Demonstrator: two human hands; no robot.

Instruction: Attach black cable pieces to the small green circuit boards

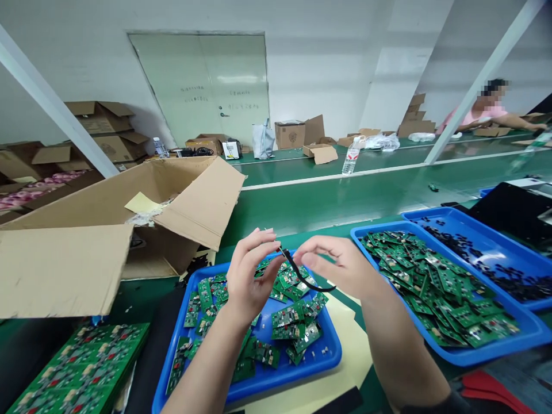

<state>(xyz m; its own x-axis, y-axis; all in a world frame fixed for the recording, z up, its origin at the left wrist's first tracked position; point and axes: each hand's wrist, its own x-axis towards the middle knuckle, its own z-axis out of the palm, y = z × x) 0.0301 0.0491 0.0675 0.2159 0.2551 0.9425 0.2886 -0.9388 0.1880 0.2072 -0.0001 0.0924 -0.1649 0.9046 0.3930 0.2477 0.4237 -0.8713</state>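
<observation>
Above a blue tray [334, 351] of green circuit boards [287, 322], my left hand [252, 270] is closed, its thumb and fingers pinching a thin, narrow piece [281, 249] seen edge-on, too small to name. A black flexible strip [297, 273] runs from that piece and curves down to the right. My right hand [338, 264] has its fingers curled together at the strip's upper part, close to the left fingertips. The exact contact of the right fingertips is partly hidden. Small pale bits lie loose among the boards in the tray.
To the right stand a blue tray [457, 359] heaped with circuit boards and another tray [491, 247] with small black parts. Uncut board panels [86, 368] lie at lower left, below an open carton [185, 224]. A bottle [351, 156] and a person [483, 112] are farther back.
</observation>
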